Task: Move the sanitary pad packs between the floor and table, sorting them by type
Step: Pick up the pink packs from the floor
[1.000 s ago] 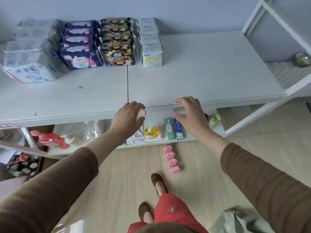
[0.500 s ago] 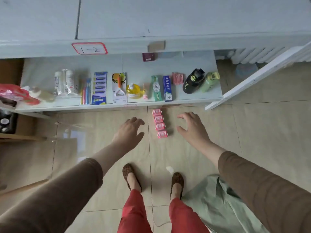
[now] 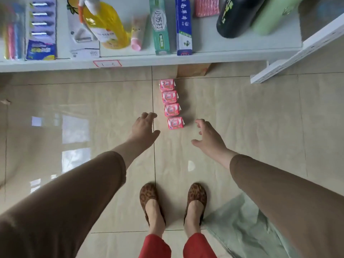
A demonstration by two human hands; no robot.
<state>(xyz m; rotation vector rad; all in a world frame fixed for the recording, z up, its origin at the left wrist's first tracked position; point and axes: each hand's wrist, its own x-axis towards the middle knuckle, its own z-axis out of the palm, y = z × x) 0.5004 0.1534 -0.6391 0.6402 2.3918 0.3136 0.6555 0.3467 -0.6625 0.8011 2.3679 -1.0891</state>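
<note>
While flanking pink packs (image 3: 172, 104), both hands spread, grip empty.

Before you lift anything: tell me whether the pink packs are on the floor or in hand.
On the floor: four pink packs in a row; left hand and right hand open, touching none.

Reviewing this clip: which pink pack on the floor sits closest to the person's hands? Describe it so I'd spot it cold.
Start at the white shelf across the top, then drop to the tan tiled floor below it, where four pink packs lie in a row running toward the person's feet. The nearest pink pack ends that row, lying between the left hand and right hand, touched by neither.
</note>
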